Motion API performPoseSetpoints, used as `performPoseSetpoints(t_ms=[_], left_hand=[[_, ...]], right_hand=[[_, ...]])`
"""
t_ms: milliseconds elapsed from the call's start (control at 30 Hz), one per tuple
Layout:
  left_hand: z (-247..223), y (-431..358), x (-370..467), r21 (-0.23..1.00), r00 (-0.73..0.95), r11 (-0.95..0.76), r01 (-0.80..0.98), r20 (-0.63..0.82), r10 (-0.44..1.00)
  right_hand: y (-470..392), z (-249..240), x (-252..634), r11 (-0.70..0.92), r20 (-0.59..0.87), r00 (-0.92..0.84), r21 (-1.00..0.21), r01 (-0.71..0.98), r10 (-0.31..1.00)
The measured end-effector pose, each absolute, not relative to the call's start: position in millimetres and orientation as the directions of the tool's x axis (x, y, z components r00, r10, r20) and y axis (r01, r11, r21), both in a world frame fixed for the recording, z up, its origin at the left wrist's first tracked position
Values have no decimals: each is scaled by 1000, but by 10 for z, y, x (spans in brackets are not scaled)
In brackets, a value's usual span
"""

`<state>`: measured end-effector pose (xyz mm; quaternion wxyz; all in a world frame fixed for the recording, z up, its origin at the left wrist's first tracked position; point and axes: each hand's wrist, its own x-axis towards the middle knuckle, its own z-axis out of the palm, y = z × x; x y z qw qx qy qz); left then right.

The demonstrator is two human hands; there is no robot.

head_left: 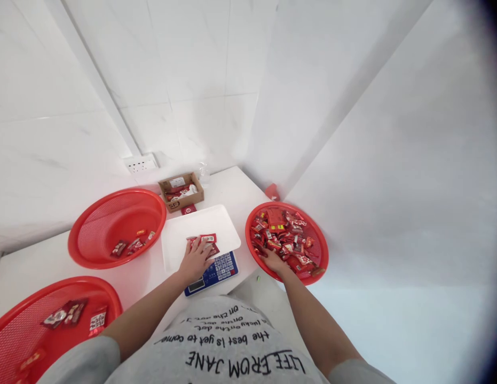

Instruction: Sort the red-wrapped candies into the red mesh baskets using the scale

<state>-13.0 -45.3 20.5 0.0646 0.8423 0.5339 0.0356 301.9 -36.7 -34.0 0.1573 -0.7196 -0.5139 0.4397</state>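
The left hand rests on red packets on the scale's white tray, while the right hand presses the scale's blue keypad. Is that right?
Not quite: the right hand isn't on the blue keypad. The head view shows it reaching into the well-filled red basket. The left hand does rest on red packets on the scale's white tray.

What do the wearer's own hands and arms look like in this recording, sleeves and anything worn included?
The left hand and right hand are bare, with no gloves, and neither wrist shows a watch or bracelet. Plain light grey short sleeves leave the forearms uncovered. They match the grey shirt, which has black lettering, including "LIFE FROM JANE".
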Motion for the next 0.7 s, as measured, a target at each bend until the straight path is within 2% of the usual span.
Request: performPoseSetpoints(t_ms=[133,367,700], left_hand=[[231,-582,-167,205,383,-388,898,69,921],[208,-783,-318,326,315,-325,887,86,945],[207,-887,-377,368,284,-293,882,81,955]], right_hand=[[-333,-359,3011,-439,-522,28,-684,583,852],[-362,-288,3008,-470,-539,27,-708,527,842],[-346,-214,2969,-474,-546,2,-726,499,838]])
